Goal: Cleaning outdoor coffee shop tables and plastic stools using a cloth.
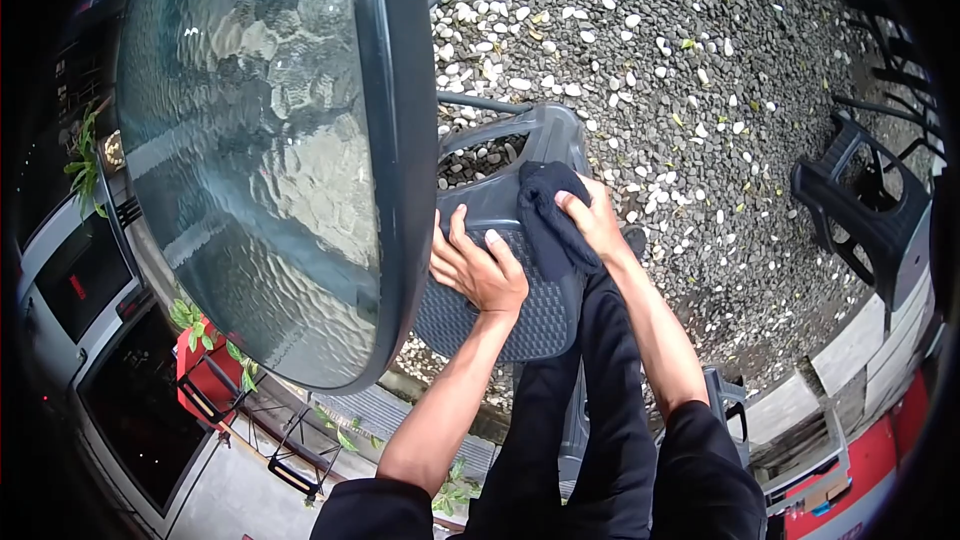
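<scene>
A dark grey plastic armchair with a woven-pattern seat stands before me, partly hidden by the table. My left hand rests on its seat with the fingers spread and nothing held. In my right hand is a bunched dark navy cloth, pressed against the chair's side where the armrest joins the seat. The fingers under the cloth are hidden. Close by on the left is a table with a textured glass top and a thick dark rim.
Grey gravel with white pebbles covers the ground. Another dark plastic chair stands at the right, with more chair parts behind it. Stone paving edges the gravel. Potted plants, a red object and a dark-windowed structure are at lower left.
</scene>
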Demonstrator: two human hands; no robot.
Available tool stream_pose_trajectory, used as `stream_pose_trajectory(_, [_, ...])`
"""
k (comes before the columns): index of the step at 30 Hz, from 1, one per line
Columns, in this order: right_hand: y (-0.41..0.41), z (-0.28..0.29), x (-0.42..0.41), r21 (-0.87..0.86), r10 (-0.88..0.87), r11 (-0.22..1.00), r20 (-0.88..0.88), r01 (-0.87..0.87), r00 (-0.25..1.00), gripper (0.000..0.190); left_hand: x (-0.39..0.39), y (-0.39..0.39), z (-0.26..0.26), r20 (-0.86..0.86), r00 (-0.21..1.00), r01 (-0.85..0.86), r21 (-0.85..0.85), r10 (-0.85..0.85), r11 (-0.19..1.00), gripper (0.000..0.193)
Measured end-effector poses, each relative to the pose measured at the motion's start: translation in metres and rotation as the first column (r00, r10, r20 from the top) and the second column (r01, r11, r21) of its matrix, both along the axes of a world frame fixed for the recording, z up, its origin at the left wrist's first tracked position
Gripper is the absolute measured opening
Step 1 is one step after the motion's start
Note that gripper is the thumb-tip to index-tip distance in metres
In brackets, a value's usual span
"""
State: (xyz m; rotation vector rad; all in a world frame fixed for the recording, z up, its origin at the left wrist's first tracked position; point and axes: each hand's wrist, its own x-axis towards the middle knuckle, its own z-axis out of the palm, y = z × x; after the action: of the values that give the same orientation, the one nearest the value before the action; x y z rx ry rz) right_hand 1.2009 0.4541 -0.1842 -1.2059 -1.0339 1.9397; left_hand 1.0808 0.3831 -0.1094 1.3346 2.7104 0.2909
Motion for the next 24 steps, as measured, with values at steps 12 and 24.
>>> stream_pose_trajectory(12, [-0.028, 0.004, 0.013, -0.114, -0.098, 0.985, 0.246, 0.130, 0.964, 0.030, 0.001, -0.001, -0.004, -0.026, 1.000, 0.005, 0.008, -0.005, 1.000, 0.045])
stream_pose_trajectory(24, [-0.077, 0.002, 0.056, -0.683, -0.556, 0.647, -0.116, 0.341, 0.823, 0.029, -0.152, -0.081, 0.005, 0.848, 0.136, -0.505, -0.385, 0.512, 0.772, 0.084])
